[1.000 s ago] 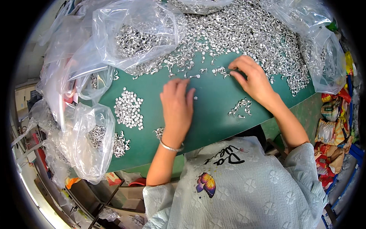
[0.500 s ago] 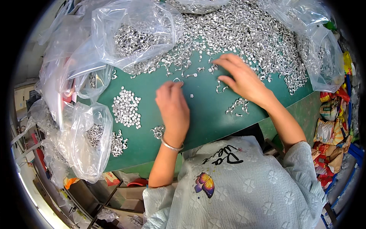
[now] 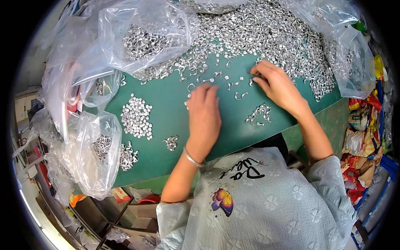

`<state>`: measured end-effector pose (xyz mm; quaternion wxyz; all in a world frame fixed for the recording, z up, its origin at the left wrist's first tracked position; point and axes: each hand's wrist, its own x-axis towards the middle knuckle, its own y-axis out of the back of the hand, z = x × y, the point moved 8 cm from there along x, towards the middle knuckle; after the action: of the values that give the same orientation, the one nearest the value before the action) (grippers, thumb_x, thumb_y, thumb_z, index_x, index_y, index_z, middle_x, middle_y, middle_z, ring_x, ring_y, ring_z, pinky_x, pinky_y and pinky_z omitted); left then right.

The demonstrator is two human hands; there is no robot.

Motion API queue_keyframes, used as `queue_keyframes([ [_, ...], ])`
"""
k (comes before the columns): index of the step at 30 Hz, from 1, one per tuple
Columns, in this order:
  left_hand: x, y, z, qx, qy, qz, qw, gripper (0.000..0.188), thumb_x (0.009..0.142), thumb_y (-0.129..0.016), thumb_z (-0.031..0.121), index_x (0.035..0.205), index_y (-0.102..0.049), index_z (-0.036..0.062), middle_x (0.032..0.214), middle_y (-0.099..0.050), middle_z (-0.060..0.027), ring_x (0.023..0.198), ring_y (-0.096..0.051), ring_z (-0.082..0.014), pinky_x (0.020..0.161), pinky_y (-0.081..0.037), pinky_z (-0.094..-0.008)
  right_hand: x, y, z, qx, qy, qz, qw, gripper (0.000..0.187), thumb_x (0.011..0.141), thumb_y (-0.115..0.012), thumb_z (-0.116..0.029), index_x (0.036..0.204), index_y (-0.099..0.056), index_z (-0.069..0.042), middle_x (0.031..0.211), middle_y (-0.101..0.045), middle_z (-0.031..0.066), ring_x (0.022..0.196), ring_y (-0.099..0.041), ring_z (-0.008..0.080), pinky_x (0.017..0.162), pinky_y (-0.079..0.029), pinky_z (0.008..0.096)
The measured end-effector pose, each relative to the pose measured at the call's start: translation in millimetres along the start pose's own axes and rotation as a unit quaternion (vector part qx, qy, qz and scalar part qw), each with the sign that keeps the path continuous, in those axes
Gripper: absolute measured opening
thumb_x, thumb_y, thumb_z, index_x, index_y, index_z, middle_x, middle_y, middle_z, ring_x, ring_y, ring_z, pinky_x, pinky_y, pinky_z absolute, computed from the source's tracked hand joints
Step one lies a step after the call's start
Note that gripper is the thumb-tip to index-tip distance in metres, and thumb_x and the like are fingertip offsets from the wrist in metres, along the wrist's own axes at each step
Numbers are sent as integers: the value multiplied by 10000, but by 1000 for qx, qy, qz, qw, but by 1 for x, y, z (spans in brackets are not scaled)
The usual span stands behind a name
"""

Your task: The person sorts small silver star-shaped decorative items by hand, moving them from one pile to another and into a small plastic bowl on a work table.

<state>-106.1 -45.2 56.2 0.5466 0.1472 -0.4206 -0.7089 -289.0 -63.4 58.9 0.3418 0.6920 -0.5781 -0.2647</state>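
My left hand is low over the green table, slightly blurred, its fingers stretched forward and apart. A small metal ring and small silvery pieces lie beside its fingertips. My right hand is at the near edge of a big heap of curved silvery metal parts. Its thumb and forefinger are apart, and a small curved part lies by the thumb tip. Between the hands are scattered several loose curved parts and a small cube-like piece.
To the left lies a pile of small cube-like pieces, with a pile of rings nearer me. Small clusters of parts sit beside my left wrist and below my right hand. Clear plastic bags of metal parts line the left and far sides.
My left hand has moved to the right, uncovering the ring and small pieces at its left. My right hand has moved right and slightly nearer, away from the parts it was over.
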Motion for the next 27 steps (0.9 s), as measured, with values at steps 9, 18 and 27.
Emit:
queue_keyframes([
  [9,7,-29,11,-34,-31,-74,996,353,801,-652,-6,1147,-590,14,1139,-532,-148,1000,-536,-330,878,-431,-405,-16,0,-23,-56,43,-7,998,311,759,-703,-35,1045,-580,-32,971,-541,122,939,-565,324,787,-484,417],
  [18,1,-32,20,-6,-30,-51,998,357,782,-713,62,1115,-586,47,1107,-530,-134,988,-521,-319,842,-414,-405,-25,-22,-21,-26,106,-91,990,339,747,-712,-34,1065,-595,-23,981,-541,101,980,-554,306,824,-471,411],
  [27,1,-27,18,-40,-17,-37,998,262,798,-660,-19,1050,-593,8,1054,-537,-145,961,-522,-327,826,-444,-411,-13,-4,-6,-51,99,56,992,173,777,-669,-25,932,-591,-22,881,-565,114,904,-567,313,790,-471,412],
])
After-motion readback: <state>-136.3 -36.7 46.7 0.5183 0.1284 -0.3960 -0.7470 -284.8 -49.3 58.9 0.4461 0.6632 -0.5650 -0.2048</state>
